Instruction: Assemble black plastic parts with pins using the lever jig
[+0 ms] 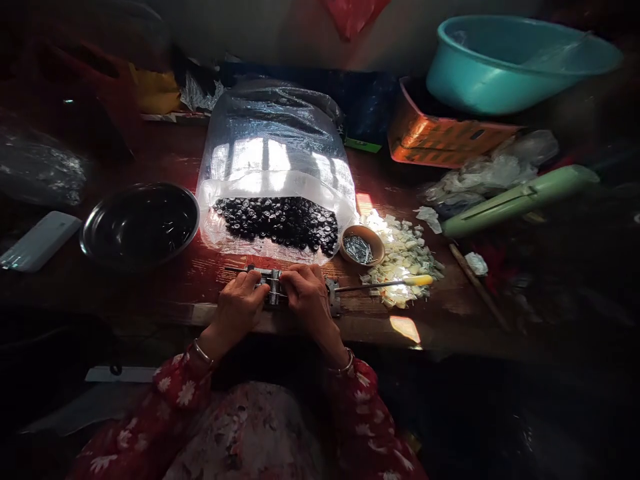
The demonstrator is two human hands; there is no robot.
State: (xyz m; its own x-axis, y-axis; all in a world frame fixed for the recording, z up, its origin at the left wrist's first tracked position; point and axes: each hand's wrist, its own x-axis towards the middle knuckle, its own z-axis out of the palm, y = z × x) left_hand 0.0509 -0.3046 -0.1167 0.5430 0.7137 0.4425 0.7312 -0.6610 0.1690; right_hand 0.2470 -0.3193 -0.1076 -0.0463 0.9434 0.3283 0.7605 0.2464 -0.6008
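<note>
A small metal fixture sits at the table's front edge, between my two hands. My left hand is closed at its left end, fingertips pressed together on the metal; what they pinch is too small to name. My right hand bends its fingers and thumb together over the right side, and they hide whatever is in them. A thin rod with a yellow handle extends right from the fixture. Behind my hands, many small black round parts spill from a clear plastic bag. A small bowl holds metal pins.
Pale small pieces are heaped right of the bowl. A metal basin and a white box-like object lie left. At right are a green tube-like object, a stick, and an orange basket under a turquoise basin.
</note>
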